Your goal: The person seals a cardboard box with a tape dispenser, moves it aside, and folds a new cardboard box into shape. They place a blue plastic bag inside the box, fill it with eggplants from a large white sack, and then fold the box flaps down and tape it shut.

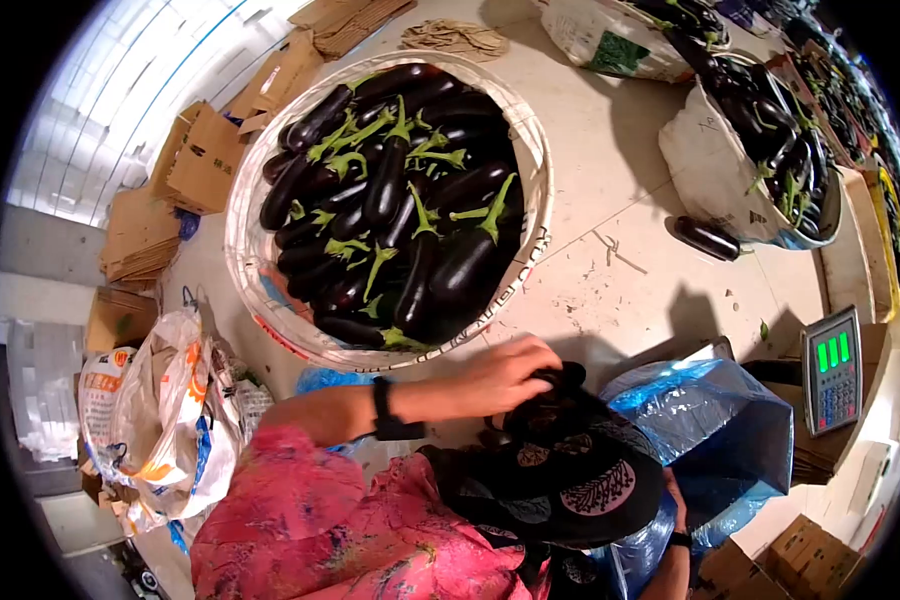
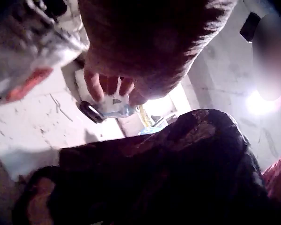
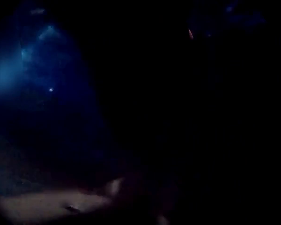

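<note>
The left hand (image 1: 515,375) is over the dark patterned clothing (image 1: 570,470), its fingers loosely bent with nothing visible in them; in the left wrist view the fingers (image 2: 110,88) point downward. At the lower right of the head view, part of the right hand (image 1: 676,498) shows beside a blue plastic bag (image 1: 730,425) with a wide mouth; its fingers are hidden. The right wrist view is very dark, with a bluish bag surface (image 3: 42,70) at left. Beyond the left hand stands a large round white-lined basket (image 1: 538,150) full of eggplants (image 1: 385,185) with green stems.
A scale with a green display (image 1: 835,365) stands at right. Another white container (image 1: 705,165) of eggplants is at upper right, with a loose eggplant (image 1: 707,238) on the floor. Cardboard boxes (image 1: 205,160) and plastic bags (image 1: 175,400) lie at left.
</note>
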A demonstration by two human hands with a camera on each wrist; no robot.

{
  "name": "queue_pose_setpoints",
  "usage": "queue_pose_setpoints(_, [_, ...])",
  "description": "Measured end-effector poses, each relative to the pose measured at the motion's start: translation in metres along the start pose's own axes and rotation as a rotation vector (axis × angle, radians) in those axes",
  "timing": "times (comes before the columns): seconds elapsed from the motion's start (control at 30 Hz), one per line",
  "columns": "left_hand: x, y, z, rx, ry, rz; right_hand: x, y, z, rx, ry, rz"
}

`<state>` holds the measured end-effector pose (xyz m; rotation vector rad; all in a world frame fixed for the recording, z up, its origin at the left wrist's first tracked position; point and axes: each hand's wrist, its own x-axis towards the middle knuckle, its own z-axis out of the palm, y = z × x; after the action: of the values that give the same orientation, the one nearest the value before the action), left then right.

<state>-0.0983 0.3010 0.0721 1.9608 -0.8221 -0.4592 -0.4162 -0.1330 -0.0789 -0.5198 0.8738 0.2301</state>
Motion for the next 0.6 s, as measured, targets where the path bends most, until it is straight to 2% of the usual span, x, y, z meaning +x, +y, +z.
queue_pose_setpoints(0.03, [-0.017,-0.007,-0.013,0.247,0.193,0.128,-0.005,0.011,0.029,-0.130,0.040,-0.033])
queue_pose_setpoints(0.07, [-0.034,-0.006,-0.033,0.394,0.211,0.119,-0.002,0.015,0.030,-0.273,0.077,-0.069])
queue_pose_setpoints(0.1, [-0.053,-0.017,-0.044,0.378,0.206,0.089,-0.003,0.019,0.031,-0.345,0.101,-0.083])
queue_pose_setpoints(0.13, [-0.066,0.000,-0.061,0.566,0.138,0.058,-0.003,0.022,0.032,-0.389,0.120,-0.097])
queue_pose_setpoints(0.17, [-0.079,0.001,-0.066,0.587,0.159,0.023,-0.003,0.023,0.035,-0.418,0.132,-0.109])
queue_pose_setpoints(0.27, [-0.104,-0.011,-0.077,0.786,0.141,-0.184,-0.002,0.028,0.041,-0.442,0.164,-0.154])
queue_pose_setpoints(0.37, [-0.120,-0.054,-0.068,0.854,-0.076,-0.242,-0.003,0.031,0.056,-0.431,0.190,-0.213])
queue_pose_setpoints(0.43, [-0.105,-0.054,-0.071,0.836,-0.073,-0.136,-0.004,0.039,0.057,-0.431,0.206,-0.240])
queue_pose_setpoints(0.5, [-0.092,-0.056,-0.078,0.827,-0.076,-0.066,0.036,0.046,-0.017,-0.429,0.152,-0.175])
queue_pose_setpoints(0.6, [-0.073,-0.058,-0.084,0.777,-0.083,-0.030,0.028,0.042,0.006,-0.495,0.240,-0.036])
